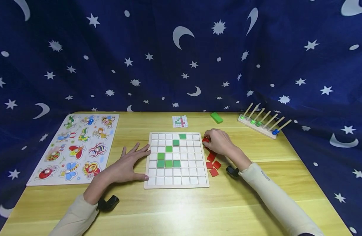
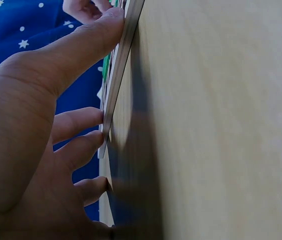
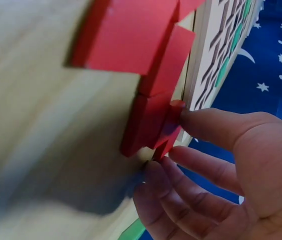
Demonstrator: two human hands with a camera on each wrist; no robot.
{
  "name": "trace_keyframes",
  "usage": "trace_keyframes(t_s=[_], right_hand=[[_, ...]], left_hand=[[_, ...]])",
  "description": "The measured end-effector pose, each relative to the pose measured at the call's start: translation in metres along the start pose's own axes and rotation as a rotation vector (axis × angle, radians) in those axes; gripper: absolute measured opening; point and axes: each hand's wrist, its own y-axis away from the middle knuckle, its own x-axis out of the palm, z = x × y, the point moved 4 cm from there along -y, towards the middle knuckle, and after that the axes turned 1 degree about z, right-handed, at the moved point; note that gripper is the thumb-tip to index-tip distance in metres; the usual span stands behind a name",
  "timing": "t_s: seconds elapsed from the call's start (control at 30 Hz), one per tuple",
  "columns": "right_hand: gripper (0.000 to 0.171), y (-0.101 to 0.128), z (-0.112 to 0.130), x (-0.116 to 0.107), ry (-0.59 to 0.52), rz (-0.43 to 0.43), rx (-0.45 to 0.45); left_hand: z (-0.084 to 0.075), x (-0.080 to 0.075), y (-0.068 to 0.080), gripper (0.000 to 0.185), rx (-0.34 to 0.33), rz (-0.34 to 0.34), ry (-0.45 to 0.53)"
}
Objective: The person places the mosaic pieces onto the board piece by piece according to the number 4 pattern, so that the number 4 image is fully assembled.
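Note:
A pale wooden grid board (image 1: 181,182) lies mid-table, with several green square tiles (image 1: 169,149) in a diagonal and a short row. My left hand (image 1: 125,167) rests along its left edge, fingers spread, the thumb (image 2: 112,20) on the rim. Beside the board's right edge, my right hand (image 1: 218,141) pinches a red square tile (image 3: 173,117) between thumb and forefinger. Other red tiles (image 1: 214,172) lie loosely below that hand, some overlapping. How the far fingers of the right hand meet the tiles is partly hidden in the head view.
Behind the board lies a small pattern card (image 1: 180,121) with green and red squares. A green block (image 1: 216,117) and a pegged wooden stand with beads (image 1: 257,127) are at back right. An insect picture puzzle board (image 1: 60,167) lies at left. A starry curtain (image 1: 157,72) hangs behind.

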Motion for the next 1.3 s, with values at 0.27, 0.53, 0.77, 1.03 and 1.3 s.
trace_keyframes(t_s=[0.27,0.53,0.77,1.03,1.3], right_hand=[[0.021,-0.007,-0.003,-0.002,-0.002,0.048,0.041],[0.019,-0.008,0.005,-0.005,-0.029,0.025,0.009],[0.020,-0.011,0.028,-0.002,-0.062,-0.011,-0.099],[0.021,-0.015,0.046,0.006,-0.085,0.014,-0.168],[0.019,-0.019,0.060,0.013,-0.092,0.035,-0.209]], left_hand=[[-0.001,-0.001,-0.001,0.096,-0.006,0.000,0.006],[0.000,0.003,0.002,0.096,-0.012,0.000,0.015],[0.002,0.005,0.006,0.097,-0.012,-0.003,0.011],[0.000,0.003,0.003,0.096,-0.011,-0.001,0.006],[-0.002,0.003,0.001,0.096,-0.012,0.004,0.004]])
